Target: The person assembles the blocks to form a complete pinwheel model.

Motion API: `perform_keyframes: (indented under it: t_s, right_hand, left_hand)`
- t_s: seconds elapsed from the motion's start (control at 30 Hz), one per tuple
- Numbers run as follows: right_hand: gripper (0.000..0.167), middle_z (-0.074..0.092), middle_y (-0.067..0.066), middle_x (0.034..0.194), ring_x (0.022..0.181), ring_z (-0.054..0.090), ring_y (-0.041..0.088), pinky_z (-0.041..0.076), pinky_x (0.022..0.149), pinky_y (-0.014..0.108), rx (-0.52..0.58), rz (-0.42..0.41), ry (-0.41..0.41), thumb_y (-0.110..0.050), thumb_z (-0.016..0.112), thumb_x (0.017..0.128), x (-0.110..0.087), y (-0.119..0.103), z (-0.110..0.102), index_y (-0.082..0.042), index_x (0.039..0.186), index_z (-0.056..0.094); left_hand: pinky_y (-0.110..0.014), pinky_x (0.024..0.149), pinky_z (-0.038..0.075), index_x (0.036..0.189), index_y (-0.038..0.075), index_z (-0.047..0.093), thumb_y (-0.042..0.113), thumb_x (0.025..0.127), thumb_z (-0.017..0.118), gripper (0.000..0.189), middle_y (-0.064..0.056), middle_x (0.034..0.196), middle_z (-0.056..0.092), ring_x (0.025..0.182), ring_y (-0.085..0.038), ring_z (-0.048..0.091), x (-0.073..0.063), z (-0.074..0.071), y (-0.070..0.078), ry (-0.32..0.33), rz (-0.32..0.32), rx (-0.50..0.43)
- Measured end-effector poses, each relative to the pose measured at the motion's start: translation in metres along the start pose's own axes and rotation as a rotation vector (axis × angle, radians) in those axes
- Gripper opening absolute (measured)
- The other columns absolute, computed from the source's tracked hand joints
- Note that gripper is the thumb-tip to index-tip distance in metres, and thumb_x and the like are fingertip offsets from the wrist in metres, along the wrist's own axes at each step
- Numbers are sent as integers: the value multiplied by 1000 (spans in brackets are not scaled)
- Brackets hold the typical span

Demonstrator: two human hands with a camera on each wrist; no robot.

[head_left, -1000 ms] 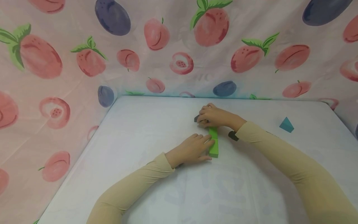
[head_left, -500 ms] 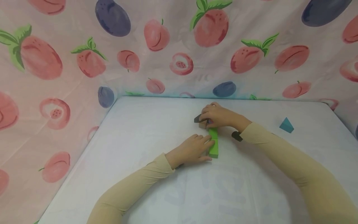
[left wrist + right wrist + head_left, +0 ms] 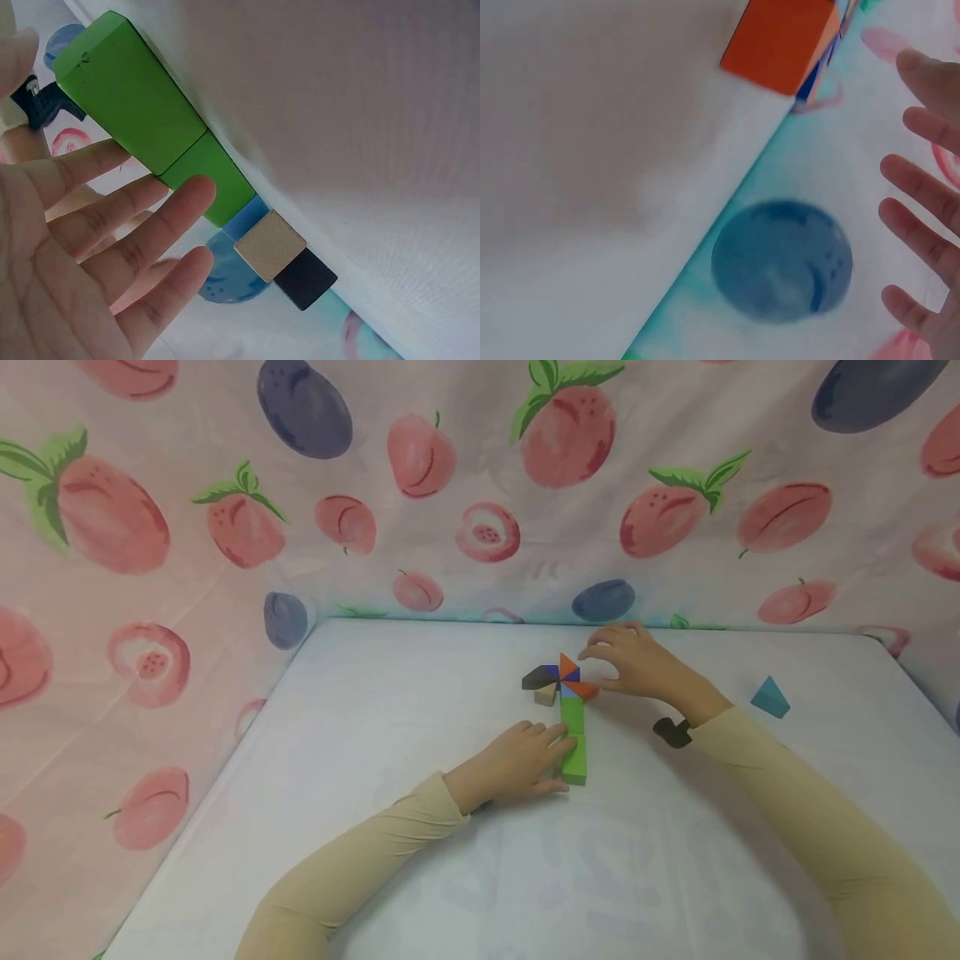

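Observation:
Two green blocks lie end to end on the white table, the near one [image 3: 575,767] and the far one [image 3: 572,714]. My left hand [image 3: 517,758] rests its extended fingers along their left side. At the far end, small blocks form a pinwheel: a black block [image 3: 537,678], a plain wooden block [image 3: 271,244], a light blue piece [image 3: 567,692], dark blue pieces [image 3: 573,676] and orange pieces [image 3: 780,45]. My right hand [image 3: 637,664] is just right of the pinwheel, fingers spread and holding nothing; whether a fingertip touches the right orange piece is unclear.
A teal triangular block [image 3: 770,697] stands apart on the right of the table [image 3: 675,860]. A dark device [image 3: 671,732] sits at my right wrist. Fruit-patterned cloth [image 3: 480,460] hangs behind the table and on the left.
My right hand has drawn back to the right from the pinwheel and spread its fingers, uncovering the orange and blue pieces. The left hand stays on the green blocks.

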State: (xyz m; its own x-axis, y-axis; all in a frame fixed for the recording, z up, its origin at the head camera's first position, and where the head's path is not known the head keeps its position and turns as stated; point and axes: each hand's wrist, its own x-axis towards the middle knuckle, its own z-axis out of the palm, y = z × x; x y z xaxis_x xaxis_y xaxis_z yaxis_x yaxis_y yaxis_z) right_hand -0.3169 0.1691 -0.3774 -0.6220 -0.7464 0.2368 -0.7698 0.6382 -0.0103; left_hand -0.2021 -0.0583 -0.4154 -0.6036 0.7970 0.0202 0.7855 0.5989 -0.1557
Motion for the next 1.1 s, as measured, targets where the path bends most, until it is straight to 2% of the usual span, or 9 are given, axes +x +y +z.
perform_keyframes:
  t_s: [0.33,0.47,0.77,1.1]
  right_hand:
    - [43,61,14,112,114,50,34,29,96,60,-4,220,27,-21,77,75,-57,13,-21,-10,114,62]
    - [45,60,18,114,113,49,36,27,92,63,11,279,22,-19,77,75,-82,20,-30,-8,116,61]
    - [46,57,24,117,115,44,42,24,90,64,21,442,-10,-18,76,76,-132,48,-35,-6,117,60]
    - [45,53,29,117,110,45,46,24,88,67,-49,553,-84,-17,74,76,-160,78,-25,-1,115,58]
  left_hand:
    - [-32,98,44,135,15,44,58,90,47,63,-5,136,49,112,-18,57,0,0,2,-2,-1,4]
    - [-32,97,44,135,15,44,58,90,47,62,-4,135,49,110,-18,57,-1,0,2,2,-4,13]
    - [-32,97,44,135,14,44,57,90,47,62,-5,135,49,110,-18,57,-2,-3,3,-7,-8,8]
    - [-32,97,44,134,14,44,56,90,48,61,-5,134,50,111,-18,57,-1,-4,2,-3,-6,-6]
